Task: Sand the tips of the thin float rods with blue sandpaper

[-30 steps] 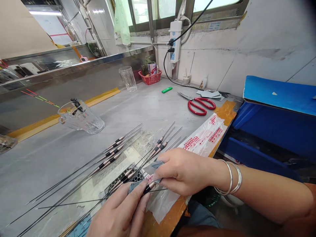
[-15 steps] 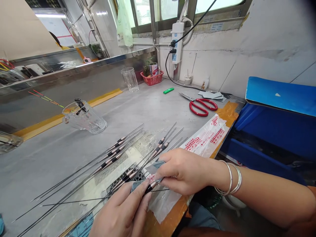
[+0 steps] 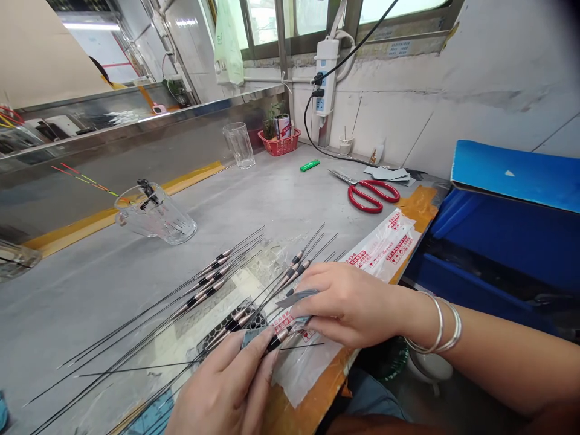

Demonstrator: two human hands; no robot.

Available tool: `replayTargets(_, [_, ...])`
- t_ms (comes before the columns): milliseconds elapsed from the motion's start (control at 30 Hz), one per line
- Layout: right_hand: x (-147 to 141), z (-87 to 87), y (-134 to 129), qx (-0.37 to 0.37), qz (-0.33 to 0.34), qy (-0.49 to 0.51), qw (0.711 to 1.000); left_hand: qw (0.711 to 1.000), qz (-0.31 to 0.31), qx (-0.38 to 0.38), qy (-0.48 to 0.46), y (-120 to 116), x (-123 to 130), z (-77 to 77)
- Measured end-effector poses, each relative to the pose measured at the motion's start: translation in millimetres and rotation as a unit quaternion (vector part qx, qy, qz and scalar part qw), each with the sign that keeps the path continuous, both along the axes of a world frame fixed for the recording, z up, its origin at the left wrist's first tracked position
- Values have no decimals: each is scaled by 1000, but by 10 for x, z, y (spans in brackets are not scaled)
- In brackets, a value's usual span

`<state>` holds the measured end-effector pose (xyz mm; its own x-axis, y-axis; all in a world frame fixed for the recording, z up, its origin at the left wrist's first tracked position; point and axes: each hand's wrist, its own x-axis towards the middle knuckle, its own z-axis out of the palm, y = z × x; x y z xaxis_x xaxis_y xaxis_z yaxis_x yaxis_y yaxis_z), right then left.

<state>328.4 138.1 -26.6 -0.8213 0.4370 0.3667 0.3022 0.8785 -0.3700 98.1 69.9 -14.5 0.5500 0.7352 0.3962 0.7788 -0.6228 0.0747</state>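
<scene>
Right hand [image 3: 342, 305] shifted away from left hand [image 3: 226, 380], pinching sheet [image 3: 295, 298]; left grips float [image 3: 280, 338], likely to keep it steady.

Left hand [image 3: 221, 386] pinching, right hand [image 3: 342, 303] pinching nearby

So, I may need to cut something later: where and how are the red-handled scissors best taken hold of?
By the red loop handles, probably from the near right side: the scissors lie flat, loops toward the right hand, blades pointing away to the left.
</scene>
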Motion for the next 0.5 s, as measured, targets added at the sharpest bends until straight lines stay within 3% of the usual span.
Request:
replayTargets(167, [-38,-73,-323,47,35,121,991,999,18,-24,-26,-17,-46,-117])
replayTargets(367, [-242,-430,-618,50,61,42,996,999,20,-33,2,-81,-128,-175])
replayTargets(500, [-292,-458,-601,32,66,27,997,999,52,8,1,-103,-215,-114])
